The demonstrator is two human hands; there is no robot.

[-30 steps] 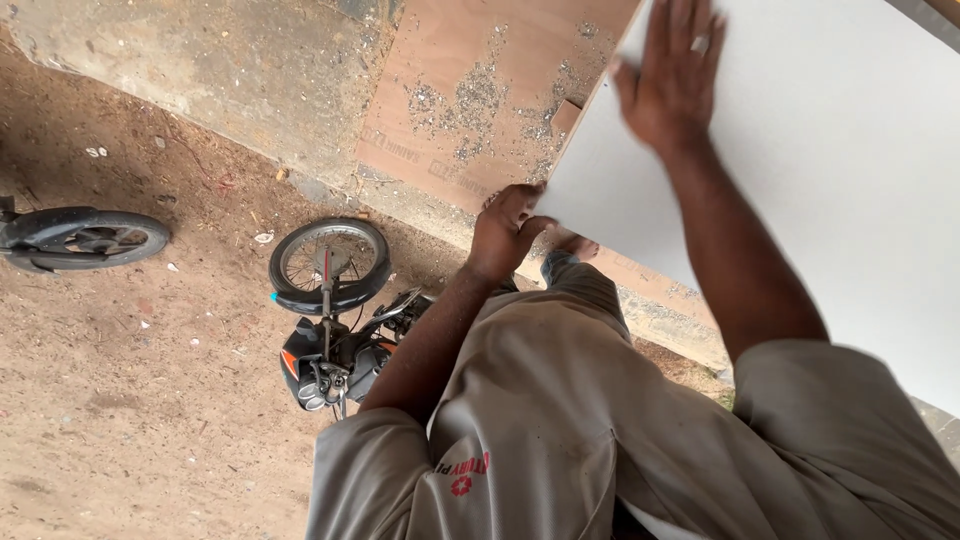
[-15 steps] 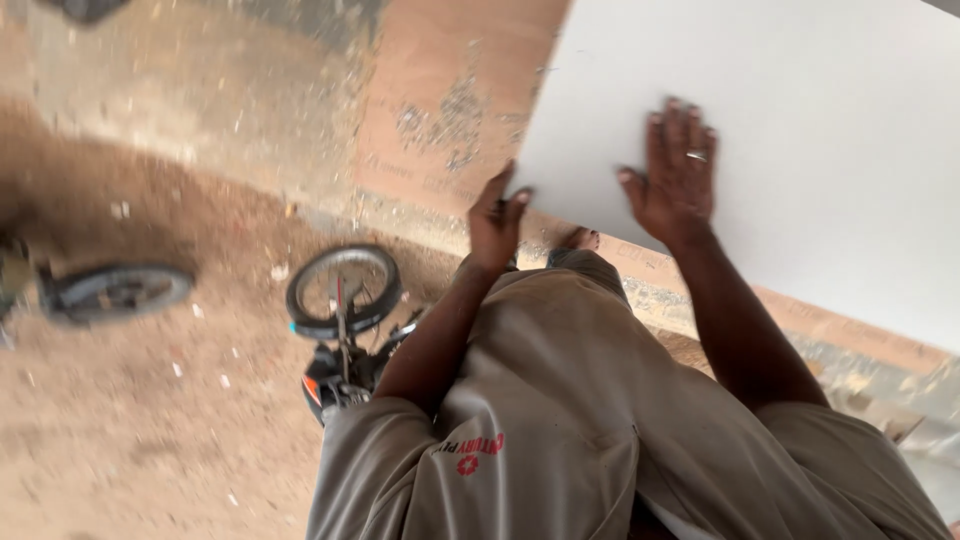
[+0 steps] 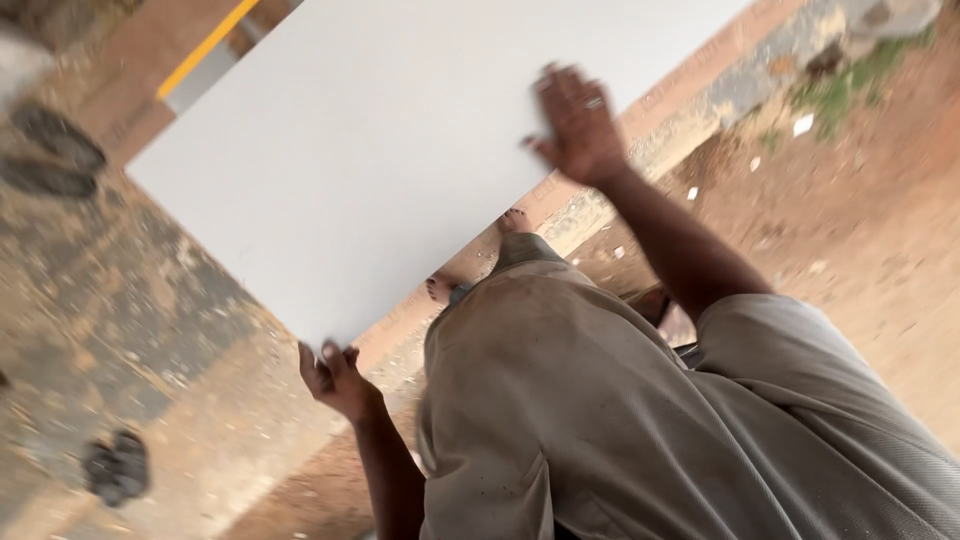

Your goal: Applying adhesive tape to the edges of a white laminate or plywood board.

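From my remote seat, the head view is filled by a large flat white rectangular board [image 3: 400, 150], smooth and unmarked, held tilted above bare dusty brown ground [image 3: 880, 230] and running from the upper right of the frame down to a corner at lower centre-left. Below it I see the wearer's loose grey-beige cloth garment [image 3: 600, 400], creased and flecked with dark spots, covering the lower right of the picture. A strip of rough reddish-brown concrete kerb [image 3: 690, 100] runs diagonally under the board's right edge, with a patch of green weeds [image 3: 860, 70] at its far end. On the left lies a grey, patchy paved surface [image 3: 120, 300], and a yellow-edged pale object [image 3: 205, 60] shows past the board's top left; I cannot tell what it is.

The right hand [image 3: 578, 125], motion-blurred, lies flat on the board's face near its right edge, fingers spread and extended, a ring on one of them. The left hand [image 3: 335, 375] grips the board's lower corner, fingers curled around the edge from beneath. Two bare feet show just beyond the garment, one [image 3: 513, 220] and the other [image 3: 440, 288], both near the kerb. A small dark lump [image 3: 118, 465] sits on the paving at lower left.
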